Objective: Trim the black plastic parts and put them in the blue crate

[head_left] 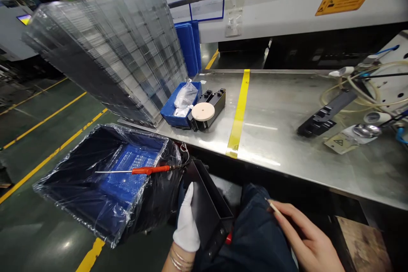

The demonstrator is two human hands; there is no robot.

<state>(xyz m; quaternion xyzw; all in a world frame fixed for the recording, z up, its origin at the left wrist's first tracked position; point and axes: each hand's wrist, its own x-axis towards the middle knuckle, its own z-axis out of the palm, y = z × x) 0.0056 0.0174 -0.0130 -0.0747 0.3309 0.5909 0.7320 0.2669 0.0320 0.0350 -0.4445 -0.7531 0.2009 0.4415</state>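
I see the steel workbench point(287, 136) filling the view well beyond my fingertips, with a yellow tape line point(238, 112) crossing it, which I judge marks off two working zones. Farther out and to the left of my left fingers, a tall stack of clear trays point(108, 51) leans at a tilt over the bench's end, probably parked there to stay off the work surface. Just left of my gloved fingers stands a blue crate lined with plastic film point(105, 182), and a red-handled tool point(149, 170) lies across its rim, bridging the opening so it stays within easy reach. My left hand point(187, 221), in a white glove, lies flat against the side wall of a black rectangular tray point(208, 208) that sits tilted on my lap below the bench edge; its fingers are pressed together and extended, bracing the tray rather than gripping it. My right hand point(306, 238) rests on my thigh, just right of the tray, with the fingers gently curled and a thin pale stick point(273, 207) pinched between thumb and forefinger, its tip pointing back toward the tray. Beyond my left fingers on the bench sit a small blue bin point(178, 108) with bagged parts, a black fixture point(210, 106) touching it, and a pale disc point(203, 111) on the fixture.
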